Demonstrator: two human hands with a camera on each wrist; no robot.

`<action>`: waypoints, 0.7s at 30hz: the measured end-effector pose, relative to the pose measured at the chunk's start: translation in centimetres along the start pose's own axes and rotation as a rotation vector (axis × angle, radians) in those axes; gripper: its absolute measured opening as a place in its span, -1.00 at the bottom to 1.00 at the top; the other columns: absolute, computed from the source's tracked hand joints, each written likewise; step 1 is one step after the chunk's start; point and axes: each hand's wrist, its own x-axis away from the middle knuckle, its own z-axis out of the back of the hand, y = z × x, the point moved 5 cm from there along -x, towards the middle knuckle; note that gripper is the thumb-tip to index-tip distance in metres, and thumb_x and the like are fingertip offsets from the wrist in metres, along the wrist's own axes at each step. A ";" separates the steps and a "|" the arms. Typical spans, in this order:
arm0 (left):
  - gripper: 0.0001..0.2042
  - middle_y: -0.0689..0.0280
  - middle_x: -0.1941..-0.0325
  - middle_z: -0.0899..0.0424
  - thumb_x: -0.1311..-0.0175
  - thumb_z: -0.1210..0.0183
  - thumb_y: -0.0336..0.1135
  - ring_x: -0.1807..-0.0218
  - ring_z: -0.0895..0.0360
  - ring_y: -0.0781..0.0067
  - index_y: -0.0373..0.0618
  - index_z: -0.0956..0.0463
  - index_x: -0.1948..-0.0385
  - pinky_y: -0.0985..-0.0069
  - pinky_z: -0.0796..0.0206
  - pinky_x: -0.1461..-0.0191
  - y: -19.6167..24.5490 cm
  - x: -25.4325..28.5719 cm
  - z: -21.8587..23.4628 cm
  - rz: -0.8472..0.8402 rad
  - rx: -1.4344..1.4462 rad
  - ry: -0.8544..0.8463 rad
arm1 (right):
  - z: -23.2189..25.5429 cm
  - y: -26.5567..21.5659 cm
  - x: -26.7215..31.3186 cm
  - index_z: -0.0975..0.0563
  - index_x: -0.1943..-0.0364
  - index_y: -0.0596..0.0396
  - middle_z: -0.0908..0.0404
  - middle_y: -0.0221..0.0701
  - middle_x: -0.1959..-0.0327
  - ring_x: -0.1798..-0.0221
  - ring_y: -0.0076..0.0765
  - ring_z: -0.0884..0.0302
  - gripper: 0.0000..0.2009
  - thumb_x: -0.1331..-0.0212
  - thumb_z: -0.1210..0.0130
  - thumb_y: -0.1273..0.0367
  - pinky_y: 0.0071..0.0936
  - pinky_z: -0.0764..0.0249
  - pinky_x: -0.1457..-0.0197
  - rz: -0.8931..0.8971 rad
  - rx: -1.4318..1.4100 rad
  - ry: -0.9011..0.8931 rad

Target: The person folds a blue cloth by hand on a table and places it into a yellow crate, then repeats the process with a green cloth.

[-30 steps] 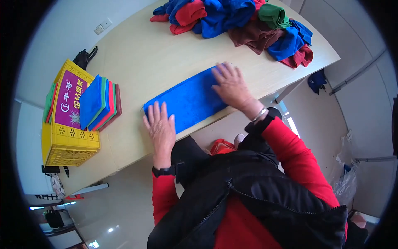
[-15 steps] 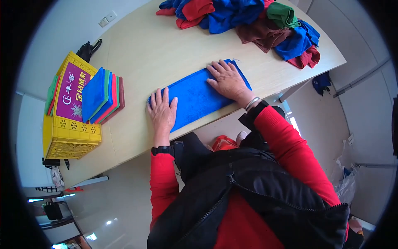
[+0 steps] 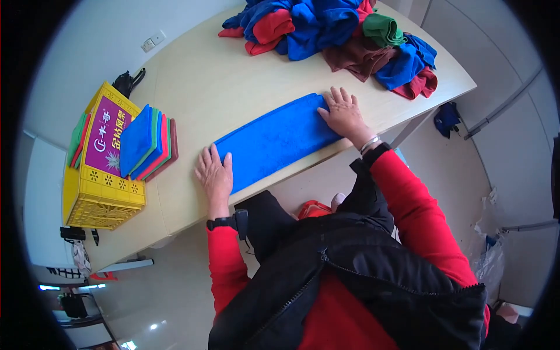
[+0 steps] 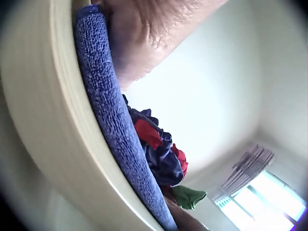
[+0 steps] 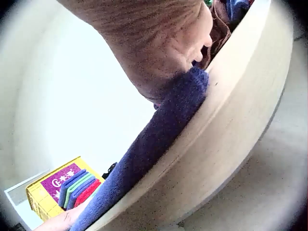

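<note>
A blue towel (image 3: 274,140) lies folded into a long strip near the table's front edge. Over its left end rests my left hand (image 3: 214,178), fingers straight and partly off the cloth onto the table. My right hand (image 3: 347,116) lies across the right end, its fingers spread and pointing away from me. In the left wrist view the towel's folded edge (image 4: 115,115) looks thick and rounded, with the heel of the left hand (image 4: 144,38) above it. From the right wrist, the right hand (image 5: 154,48) presses at the towel's end (image 5: 187,91).
A yellow crate (image 3: 105,201) stands at the left, with folded cloths (image 3: 140,143) in blue, green, red and brown against its side. Rumpled cloths (image 3: 321,29) are heaped at the table's back right. A wall socket (image 3: 153,41) is behind.
Both hands have moved outward to the towel's ends, the left one toward the left and the right one toward the right. The towel's right end now looks narrower and more rounded.
</note>
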 end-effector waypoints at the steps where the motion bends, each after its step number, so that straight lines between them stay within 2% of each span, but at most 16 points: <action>1: -0.37 0.12 -0.60 -0.08 -0.51 0.17 0.15 -0.61 0.03 -0.01 0.03 -0.11 -0.50 -0.08 0.28 -0.60 0.4 0.3 0.5 -0.007 -0.022 0.038 | 0.7 -0.8 0.2 -0.27 -0.43 0.04 -0.21 -0.20 -0.51 -0.58 -0.01 -0.05 -0.38 -0.42 0.10 0.00 0.02 0.02 -0.58 -0.004 0.033 0.069; 2: -0.38 0.11 -0.60 -0.08 -0.50 0.14 0.13 -0.61 0.03 -0.04 0.03 -0.13 -0.49 -0.11 0.28 -0.60 1.2 0.4 1.0 -0.015 -0.044 0.072 | 1.7 -1.9 0.5 -0.28 -0.43 0.05 -0.22 -0.19 -0.51 -0.57 0.00 -0.06 -0.38 -0.40 0.07 0.00 0.03 0.01 -0.58 -0.010 0.067 0.134; 3: -0.38 0.11 -0.60 -0.08 -0.50 0.14 0.13 -0.61 0.03 -0.04 0.03 -0.13 -0.49 -0.11 0.28 -0.60 2.2 0.4 1.1 -0.021 -0.043 0.071 | 1.9 -3.6 0.7 -0.29 -0.42 0.05 -0.22 -0.17 -0.50 -0.57 0.01 -0.07 -0.38 -0.39 0.04 0.01 0.05 0.01 -0.58 0.065 -0.009 0.120; 6: -0.38 0.12 -0.60 -0.09 -0.49 0.09 0.10 -0.60 0.02 -0.05 0.00 -0.16 -0.48 -0.13 0.23 -0.58 6.7 0.8 1.9 -0.255 -0.064 0.090 | 2.5 -10.5 1.4 -0.31 -0.41 0.06 -0.23 -0.18 -0.50 -0.57 0.00 -0.08 -0.38 -0.38 0.03 0.01 0.05 0.01 -0.57 0.279 -0.166 0.099; 9: -0.39 0.10 -0.57 -0.13 -0.49 0.07 0.08 -0.58 -0.01 -0.05 -0.03 -0.18 -0.46 -0.13 0.19 -0.56 6.9 0.5 0.2 -0.283 -0.060 0.073 | 0.9 -15.0 2.1 -0.30 -0.43 0.04 -0.21 -0.20 -0.52 -0.58 -0.02 -0.05 -0.37 -0.39 0.05 0.00 0.03 0.04 -0.59 0.384 -0.205 0.029; 11: -0.39 0.09 -0.56 -0.16 -0.48 0.07 0.07 -0.57 -0.03 -0.06 -0.05 -0.19 -0.45 -0.13 0.17 -0.55 6.2 0.6 -0.2 -0.286 -0.060 0.062 | -0.1 -15.1 2.3 -0.29 -0.43 0.04 -0.20 -0.21 -0.53 -0.59 -0.03 -0.04 -0.37 -0.40 0.07 -0.01 0.01 0.06 -0.60 0.386 -0.212 0.008; 14: -0.42 0.00 -0.47 -0.29 -0.42 -0.02 0.10 -0.50 -0.18 -0.07 -0.18 -0.39 -0.28 -0.05 -0.05 -0.48 3.3 1.2 1.1 -0.044 -0.012 0.191 | -1.2 -15.3 2.8 -0.27 -0.45 0.03 -0.18 -0.22 -0.54 -0.60 -0.04 -0.01 -0.36 -0.41 0.10 -0.03 -0.01 0.10 -0.61 0.384 -0.231 -0.034; 15: -0.42 0.00 -0.47 -0.29 -0.42 -0.02 0.10 -0.50 -0.18 -0.07 -0.18 -0.39 -0.28 -0.05 -0.05 -0.48 2.9 1.2 1.7 -0.038 -0.019 0.194 | -1.2 -15.3 2.7 -0.27 -0.45 0.03 -0.17 -0.23 -0.55 -0.61 -0.04 0.00 -0.36 -0.42 0.12 -0.04 -0.02 0.11 -0.62 0.382 -0.224 -0.033; 18: -0.47 -0.07 -0.25 -0.51 -0.32 -0.17 0.10 -0.31 -0.43 -0.07 -0.26 -0.54 -0.03 0.05 -0.29 -0.32 1.4 1.7 3.7 0.325 -0.039 -0.010 | -1.1 -15.1 2.7 -0.26 -0.46 0.02 -0.16 -0.25 -0.56 -0.61 -0.05 0.02 -0.35 -0.43 0.17 -0.06 -0.03 0.15 -0.63 0.383 -0.206 -0.035; 19: -0.47 -0.07 -0.25 -0.51 -0.32 -0.17 0.10 -0.31 -0.43 -0.07 -0.26 -0.54 -0.03 0.05 -0.29 -0.32 1.3 1.7 3.5 0.335 -0.041 -0.009 | -1.3 -15.1 2.7 -0.25 -0.46 0.02 -0.16 -0.25 -0.56 -0.61 -0.05 0.02 -0.35 -0.44 0.18 -0.06 -0.03 0.15 -0.63 0.382 -0.201 -0.035; 21: -0.51 -0.07 -0.11 -0.60 -0.25 -0.26 0.05 -0.17 -0.53 -0.10 -0.29 -0.57 0.09 0.07 -0.38 -0.21 0.9 0.6 2.3 0.336 0.089 -0.025 | -1.5 -15.3 2.7 -0.25 -0.47 0.02 -0.15 -0.26 -0.56 -0.62 -0.05 0.02 -0.35 -0.46 0.21 -0.06 -0.03 0.16 -0.63 0.375 -0.190 -0.027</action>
